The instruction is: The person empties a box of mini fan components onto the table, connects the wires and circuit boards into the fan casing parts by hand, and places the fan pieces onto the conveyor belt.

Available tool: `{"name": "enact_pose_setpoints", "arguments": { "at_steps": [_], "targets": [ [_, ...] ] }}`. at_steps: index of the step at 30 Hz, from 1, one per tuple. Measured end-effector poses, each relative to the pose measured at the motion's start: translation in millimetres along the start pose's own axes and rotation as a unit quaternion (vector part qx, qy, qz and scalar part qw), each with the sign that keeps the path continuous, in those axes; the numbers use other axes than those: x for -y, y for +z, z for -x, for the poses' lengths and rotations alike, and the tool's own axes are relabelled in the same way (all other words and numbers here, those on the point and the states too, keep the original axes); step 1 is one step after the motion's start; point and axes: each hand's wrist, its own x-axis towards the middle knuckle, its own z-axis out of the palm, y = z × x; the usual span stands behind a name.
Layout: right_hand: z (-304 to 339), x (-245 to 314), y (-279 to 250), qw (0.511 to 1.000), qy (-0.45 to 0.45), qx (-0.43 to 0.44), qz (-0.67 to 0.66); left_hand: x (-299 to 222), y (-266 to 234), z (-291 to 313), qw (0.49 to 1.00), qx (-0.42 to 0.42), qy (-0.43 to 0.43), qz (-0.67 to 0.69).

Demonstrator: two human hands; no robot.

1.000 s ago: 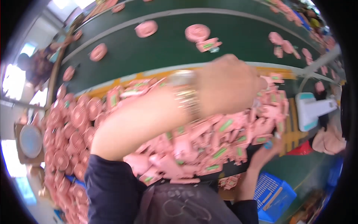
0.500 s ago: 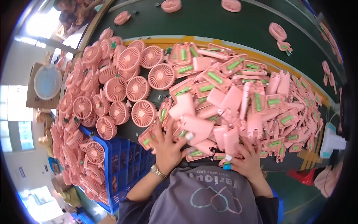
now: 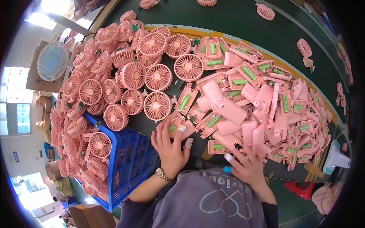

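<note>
My left hand [image 3: 172, 150], with a watch on the wrist, has its fingers spread. Its fingertips rest at a pink fan handle half [image 3: 175, 122] with a green battery cell inside. White covers sit on some fingertips of both hands. My right hand [image 3: 248, 166], also with fingers apart, lies at the near edge of a heap of pink handle shells [image 3: 249, 133]. One of its digits wears a blue cover. Close by, between the hands, lies another handle half with a green cell [image 3: 218, 146]. Neither hand grips anything that I can see.
Pink round fan heads [image 3: 157, 77] are piled at the left, partly in and over a blue crate [image 3: 131, 159]. Beyond a yellow-taped edge runs a green belt [image 3: 228, 17] carrying scattered fan parts. A white device [image 3: 336, 156] stands at the right, a red stool [image 3: 300, 190] below.
The view has turned, so the piles sit further right in it. Relative to the heap, both hands have drawn left and nearer to me, and the left hand's fingers have left the bigger shells.
</note>
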Motion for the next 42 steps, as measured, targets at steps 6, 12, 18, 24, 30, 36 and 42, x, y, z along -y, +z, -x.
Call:
{"name": "enact_pose_setpoints", "arguments": {
  "at_steps": [6, 12, 18, 24, 30, 36, 42],
  "targets": [
    [4.9, -10.2, 10.1, 0.999, 0.008, 0.004, 0.041, -37.0, 18.9, -4.8, 0.987, 0.076, -0.125, 0.062],
    [35.7, -30.9, 4.5, 0.999, -0.006, -0.015, 0.041, -36.7, 15.1, -4.9, 0.989, 0.084, -0.117, 0.024],
    [71.4, -34.0, 17.8, 0.986, 0.099, -0.11, 0.075, -17.5, -14.4, -21.9, 0.996, 0.08, -0.044, -0.005],
    [87.9, -32.8, 26.4, 0.967, 0.216, -0.113, 0.066, -12.7, -31.5, -16.7, 0.987, 0.143, -0.072, 0.011],
    [79.9, -45.3, 15.9, 0.975, 0.199, -0.093, 0.018, -4.1, -23.8, -11.4, 0.994, 0.095, -0.05, 0.002],
    [92.0, -43.5, 1.3, 0.97, 0.227, -0.059, 0.067, 10.1, -53.9, -9.0, 0.926, 0.035, -0.18, 0.329],
    [113.8, -46.8, 30.0, 0.951, 0.208, -0.231, 0.005, -74.1, -46.8, -109.9, 0.944, -0.123, 0.114, 0.284]
  ]
}}
